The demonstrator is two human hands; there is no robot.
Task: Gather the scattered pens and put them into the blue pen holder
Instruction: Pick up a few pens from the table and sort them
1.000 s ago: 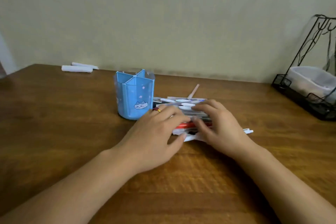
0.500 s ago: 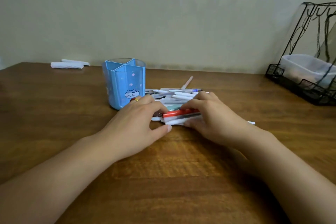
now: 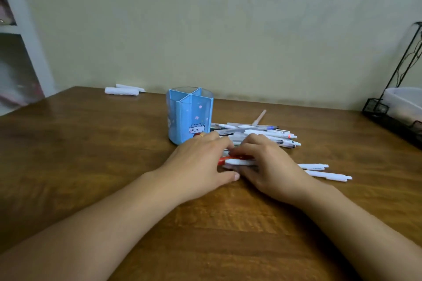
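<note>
I see my left hand (image 3: pixel 201 164) and right hand (image 3: pixel 271 166) pinching pens (image 3: pixel 239 162) together, right of the blue pen holder (image 3: pixel 189 116).

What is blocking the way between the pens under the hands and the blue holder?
Nothing visible blocks it. The pens lie under both hands just right of the blue pen holder, whose top is open.

Wooden table (image 3: pixel 91 166): blue pen holder (image 3: pixel 190 118), upright, divided into compartments, cat print on front. Pens (image 3: pixel 262 132) heaped just right of it, lying flat. Left hand (image 3: pixel 201 164) and right hand (image 3: pixel 271 166) meet over a near bundle, fingers curled round a red pen (image 3: pixel 225 159) and white ones. Two white rolls (image 3: pixel 122 91) at far edge; black wire rack (image 3: pixel 392 118) far right
</note>
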